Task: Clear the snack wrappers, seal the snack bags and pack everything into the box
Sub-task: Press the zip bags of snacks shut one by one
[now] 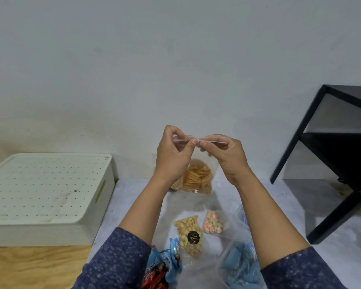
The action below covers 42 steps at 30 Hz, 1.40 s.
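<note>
Head view: left of the hands, a white perforated box (48, 192) sits on the wooden floor (29, 268) by a pale wall (133, 59). Left hand (173, 155) and right hand (227, 155) each pinch the cracker bag (198, 178) at its top seal, raised above the grey mat (133, 205). Right of them stands a black shelf (331, 142).

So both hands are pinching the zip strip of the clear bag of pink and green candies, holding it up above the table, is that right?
Not quite. The head view shows the left hand and right hand pinching the top of the clear bag of orange crackers, held above the table. The candy bag lies on the table.
</note>
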Each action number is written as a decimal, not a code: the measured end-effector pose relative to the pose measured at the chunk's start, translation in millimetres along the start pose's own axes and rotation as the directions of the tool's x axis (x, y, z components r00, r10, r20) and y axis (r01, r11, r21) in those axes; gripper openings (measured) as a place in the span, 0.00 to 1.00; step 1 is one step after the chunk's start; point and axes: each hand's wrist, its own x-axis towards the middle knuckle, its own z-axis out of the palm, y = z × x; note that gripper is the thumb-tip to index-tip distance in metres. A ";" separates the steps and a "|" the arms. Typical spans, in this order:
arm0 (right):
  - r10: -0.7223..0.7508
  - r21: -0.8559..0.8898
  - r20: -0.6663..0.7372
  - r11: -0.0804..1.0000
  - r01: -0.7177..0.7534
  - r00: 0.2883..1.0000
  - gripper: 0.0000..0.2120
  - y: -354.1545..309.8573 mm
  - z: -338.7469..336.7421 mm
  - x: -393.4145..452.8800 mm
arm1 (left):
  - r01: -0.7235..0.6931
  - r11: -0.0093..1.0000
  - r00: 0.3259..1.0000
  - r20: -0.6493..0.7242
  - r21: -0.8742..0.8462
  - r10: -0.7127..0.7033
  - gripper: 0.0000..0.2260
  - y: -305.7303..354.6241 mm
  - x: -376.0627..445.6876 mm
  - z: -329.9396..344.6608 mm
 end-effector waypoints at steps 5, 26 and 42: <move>-0.011 -0.001 -0.047 1.000 0.011 0.999 0.02 -0.4 1.2 0.4 | -0.007 1.000 0.998 0.062 0.016 0.006 0.13 1.6 0.7 -3.2; -0.214 -0.269 -0.022 0.942 0.200 0.977 0.09 -11.0 3.5 7.5 | -0.304 0.919 0.938 -0.089 0.249 0.335 0.06 -8.6 17.7 -4.5; -0.111 -0.359 0.245 0.912 0.197 0.963 0.20 -12.5 10.1 0.2 | -0.158 0.965 0.961 -0.192 0.211 0.199 0.10 -17.0 19.6 -18.1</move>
